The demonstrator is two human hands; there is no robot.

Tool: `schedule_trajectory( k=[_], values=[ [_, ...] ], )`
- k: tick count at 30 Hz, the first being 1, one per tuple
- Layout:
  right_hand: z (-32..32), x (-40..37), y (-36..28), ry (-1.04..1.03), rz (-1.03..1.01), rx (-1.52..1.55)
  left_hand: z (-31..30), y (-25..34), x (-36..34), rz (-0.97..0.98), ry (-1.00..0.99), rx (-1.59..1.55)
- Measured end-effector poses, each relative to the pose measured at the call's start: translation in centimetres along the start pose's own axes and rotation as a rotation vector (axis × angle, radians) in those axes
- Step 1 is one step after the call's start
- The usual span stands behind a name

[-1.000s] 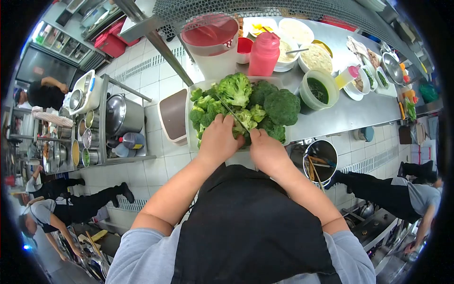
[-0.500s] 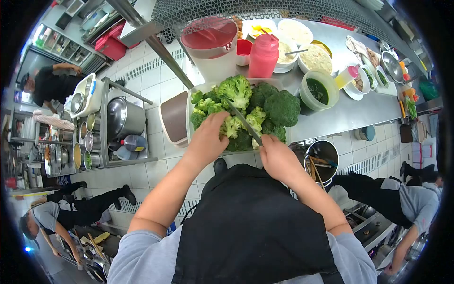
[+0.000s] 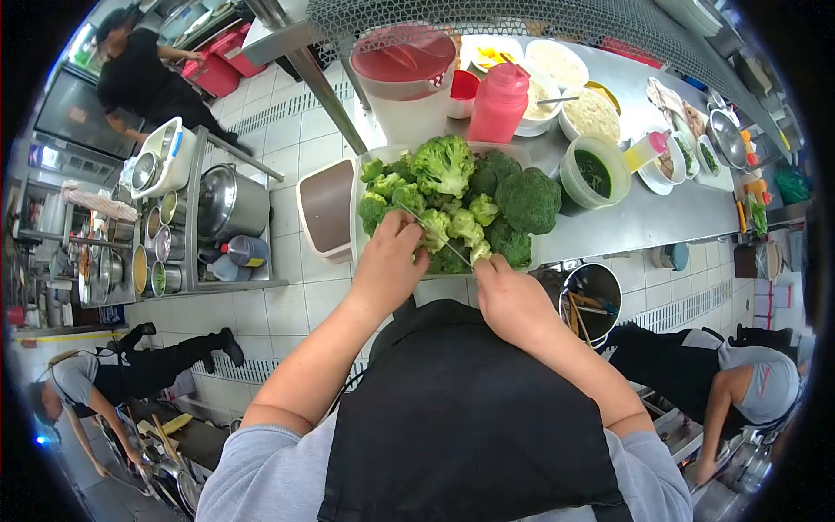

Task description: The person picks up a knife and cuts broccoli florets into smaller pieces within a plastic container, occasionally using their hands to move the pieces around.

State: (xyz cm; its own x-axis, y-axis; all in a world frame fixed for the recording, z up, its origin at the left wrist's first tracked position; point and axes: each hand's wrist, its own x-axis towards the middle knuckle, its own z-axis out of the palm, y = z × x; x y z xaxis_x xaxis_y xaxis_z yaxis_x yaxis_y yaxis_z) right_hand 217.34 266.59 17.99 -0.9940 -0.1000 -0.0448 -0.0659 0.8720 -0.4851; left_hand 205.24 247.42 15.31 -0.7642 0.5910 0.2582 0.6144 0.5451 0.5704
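A plastic tub (image 3: pixel 357 228) in front of me is heaped with broccoli heads (image 3: pixel 529 201) and cut florets (image 3: pixel 465 228). My right hand (image 3: pixel 515 298) is closed around a knife, its handle hidden in the fingers. The thin knife blade (image 3: pixel 453 248) slants up and left across the florets, its far end close to my left fingertips. My left hand (image 3: pixel 393 259) rests at the tub's left side with fingers bent around a broccoli floret (image 3: pixel 435 228), partly hidden by them.
Behind the tub stand a large lidded container (image 3: pixel 404 83) and a pink squeeze bottle (image 3: pixel 499 104). A tub of green sauce (image 3: pixel 594 174) is at right, bowls (image 3: pixel 588 117) beyond. A brown-filled bin (image 3: pixel 326 213) sits left; a pot (image 3: pixel 600 291) is low right. Co-workers (image 3: pixel 143 78) stand around.
The knife blade has dropped lower among the florets and now shows nearly edge-on. My left fingers have curled in closer. At the upper left a co-worker has come more into view.
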Motion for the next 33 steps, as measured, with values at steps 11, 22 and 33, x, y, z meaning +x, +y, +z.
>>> schedule_trajectory(
  k=[11,22,33],
  values=[
    [-0.2,-2.0,0.5,-0.082,0.037,0.022,0.3,-0.1,-0.2,-0.096,0.028,0.041],
    [2.8,2.7,-0.6,-0.146,0.1,0.049,1.1,-0.6,-0.7,-0.07,0.054,0.018],
    [3.9,3.6,2.2,-0.035,-0.051,0.192,1.4,-3.7,-0.8,0.153,0.105,-0.048]
  ],
)
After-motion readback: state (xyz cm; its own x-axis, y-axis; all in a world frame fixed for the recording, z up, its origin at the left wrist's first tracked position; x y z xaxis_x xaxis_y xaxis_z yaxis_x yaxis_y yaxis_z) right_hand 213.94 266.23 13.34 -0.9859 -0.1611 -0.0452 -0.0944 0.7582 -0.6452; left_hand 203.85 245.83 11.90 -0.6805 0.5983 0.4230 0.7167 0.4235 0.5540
